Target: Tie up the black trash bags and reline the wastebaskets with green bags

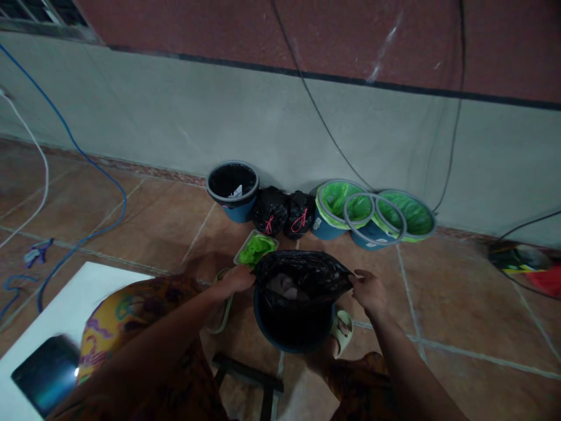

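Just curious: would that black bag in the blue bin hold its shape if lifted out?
Probably not: the black bag looks thin and crumpled, so likely floppy. Both hands, left hand and right hand, pinch its edges, suggesting it sags. Likely light.

Open floor (144, 216) is seen at centre left and at right of the frame. Passage toward the wall (245, 117) is blocked by a row of bins (232, 190), tied black bags (284, 211) and a green-filled tray (256, 247).

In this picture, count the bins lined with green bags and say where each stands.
3, all by the wall at right: left bin, middle bin in front and overlapping both, right bin. More could be hidden behind them.
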The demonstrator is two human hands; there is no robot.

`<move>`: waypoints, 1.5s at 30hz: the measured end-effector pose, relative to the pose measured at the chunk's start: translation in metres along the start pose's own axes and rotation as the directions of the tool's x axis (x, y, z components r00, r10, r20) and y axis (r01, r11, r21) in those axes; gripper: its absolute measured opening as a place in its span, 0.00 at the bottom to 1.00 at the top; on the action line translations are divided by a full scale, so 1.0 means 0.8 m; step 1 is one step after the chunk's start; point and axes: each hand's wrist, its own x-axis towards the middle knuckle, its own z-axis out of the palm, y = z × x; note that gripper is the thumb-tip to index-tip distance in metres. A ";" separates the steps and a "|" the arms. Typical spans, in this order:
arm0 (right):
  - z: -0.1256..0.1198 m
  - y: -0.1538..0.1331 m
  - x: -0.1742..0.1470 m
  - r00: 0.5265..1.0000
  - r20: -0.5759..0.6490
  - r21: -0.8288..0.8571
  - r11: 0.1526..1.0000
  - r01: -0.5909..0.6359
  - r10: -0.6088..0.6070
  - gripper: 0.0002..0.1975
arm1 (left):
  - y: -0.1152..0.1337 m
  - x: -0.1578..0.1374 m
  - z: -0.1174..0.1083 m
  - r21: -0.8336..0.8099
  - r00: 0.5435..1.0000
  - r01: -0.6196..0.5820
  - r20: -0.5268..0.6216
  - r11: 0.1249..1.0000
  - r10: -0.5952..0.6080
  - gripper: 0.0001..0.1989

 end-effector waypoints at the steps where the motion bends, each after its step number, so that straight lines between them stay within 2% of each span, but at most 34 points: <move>1: -0.001 0.000 -0.001 1.000 -0.008 -0.032 0.999 0.004 -0.005 0.22 | 0.000 0.000 0.001 0.090 0.999 0.012 -0.039 0.996 -0.008 0.06; 4: -0.003 -0.008 -0.010 0.998 -0.007 -0.156 0.986 0.055 -0.057 0.23 | 0.004 -0.001 0.002 0.364 0.998 0.048 -0.063 0.930 -0.027 0.08; 7: -0.002 -0.023 -0.028 0.993 0.011 -0.270 0.956 0.119 -0.121 0.23 | 0.014 0.000 0.002 0.469 1.000 0.023 -0.007 0.883 -0.022 0.15; 10: -0.002 -0.038 -0.053 0.975 0.004 -0.340 0.916 0.210 -0.223 0.21 | 0.024 0.006 0.003 0.462 0.999 -0.020 -0.021 0.887 0.034 0.22; 14: -0.007 -0.047 -0.087 0.931 0.034 -0.376 0.858 0.349 -0.364 0.16 | 0.036 0.021 0.010 0.331 0.994 -0.090 -0.025 0.939 0.104 0.32; 16: -0.009 -0.043 -0.098 0.927 0.146 -0.419 0.827 0.374 -0.345 0.15 | 0.040 0.028 0.014 0.254 0.990 -0.123 -0.030 0.959 0.135 0.34; 19: -0.005 -0.028 -0.104 0.922 0.346 -0.541 0.766 0.348 -0.175 0.19 | 0.043 0.039 0.021 0.158 0.984 -0.163 -0.052 0.974 0.173 0.31; 22: 0.014 -0.005 -0.098 0.911 0.409 -0.559 0.774 0.297 -0.054 0.23 | 0.042 0.047 0.024 0.079 0.976 -0.194 -0.082 0.978 0.201 0.23; 25: 0.040 0.016 -0.086 0.915 0.401 -0.488 0.836 0.250 -0.040 0.24 | 0.042 0.049 0.026 0.021 0.970 -0.218 -0.102 0.976 0.219 0.12; 27: 0.055 0.025 -0.077 0.932 0.358 -0.416 0.885 0.208 -0.051 0.20 | 0.043 0.048 0.026 0.004 0.965 -0.241 -0.108 0.970 0.240 0.08; 31: 0.068 0.030 -0.065 0.940 0.312 -0.194 0.960 0.203 -0.136 0.09 | 0.049 0.042 0.025 -0.031 0.958 -0.265 -0.122 0.964 0.259 0.11; 33: 0.068 0.027 -0.063 0.926 0.348 -0.097 0.976 0.194 -0.149 0.10 | 0.052 0.040 0.023 -0.054 0.959 -0.261 -0.129 0.964 0.252 0.13; 36: 0.062 0.016 -0.066 0.918 0.383 0.036 0.995 0.097 -0.104 0.10 | 0.054 0.039 0.019 -0.065 0.959 -0.254 -0.149 0.965 0.242 0.13; 41: 0.031 -0.012 -0.075 0.901 0.424 0.306 0.951 -0.049 -0.091 0.07 | 0.054 0.038 0.012 -0.037 0.955 -0.233 -0.199 0.972 0.221 0.13; 45: 0.002 -0.028 -0.077 0.893 0.446 0.532 0.819 -0.215 -0.055 0.07 | 0.056 0.038 0.009 -0.045 0.947 -0.235 -0.237 0.971 0.218 0.14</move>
